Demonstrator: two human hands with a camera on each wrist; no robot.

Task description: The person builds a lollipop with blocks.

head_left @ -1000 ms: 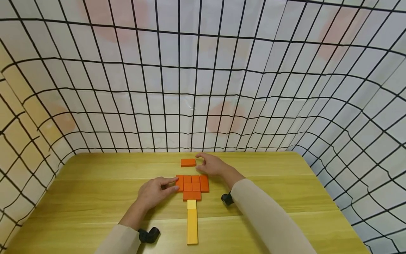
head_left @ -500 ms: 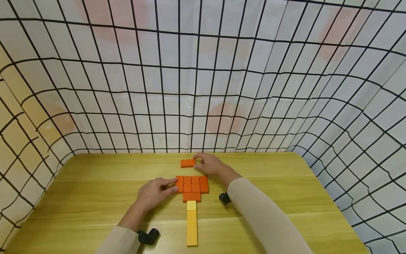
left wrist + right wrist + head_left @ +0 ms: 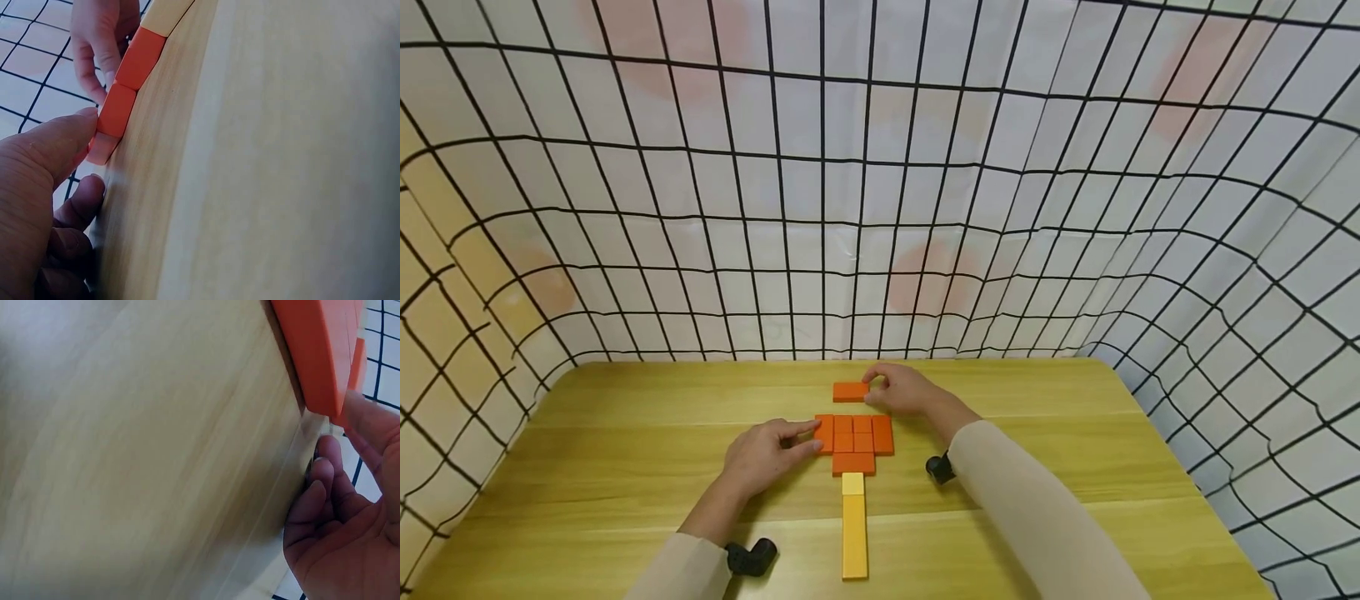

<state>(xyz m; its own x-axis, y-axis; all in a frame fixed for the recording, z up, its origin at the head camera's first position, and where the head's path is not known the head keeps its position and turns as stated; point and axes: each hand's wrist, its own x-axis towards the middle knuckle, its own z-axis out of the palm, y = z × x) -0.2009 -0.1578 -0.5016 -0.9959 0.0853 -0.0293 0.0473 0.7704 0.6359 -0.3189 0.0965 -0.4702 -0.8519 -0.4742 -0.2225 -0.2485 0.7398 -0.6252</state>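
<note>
In the head view a flat group of orange blocks (image 3: 853, 462) lies on the table, with a light yellow block (image 3: 853, 484) and a longer yellow block (image 3: 854, 537) in line below it. My left hand (image 3: 767, 454) touches the group's left side with thumb and index finger; the left wrist view shows the thumb (image 3: 69, 134) against an orange side. Beyond the group, my right hand (image 3: 906, 390) pinches the right end of a separate orange block (image 3: 850, 392) between thumb and index finger. That block lies flat, apart from the group.
Black wire grid (image 3: 857, 225) rises behind the wooden table (image 3: 647, 467) and along its sides. White cloth with pale coloured spots hangs behind the grid. Dark wrist cameras (image 3: 752, 557) sit on both forearms.
My right hand has closed in on the separate orange block, which has slid slightly right and nearer to the group. The left hand and the other blocks have stayed put.
</note>
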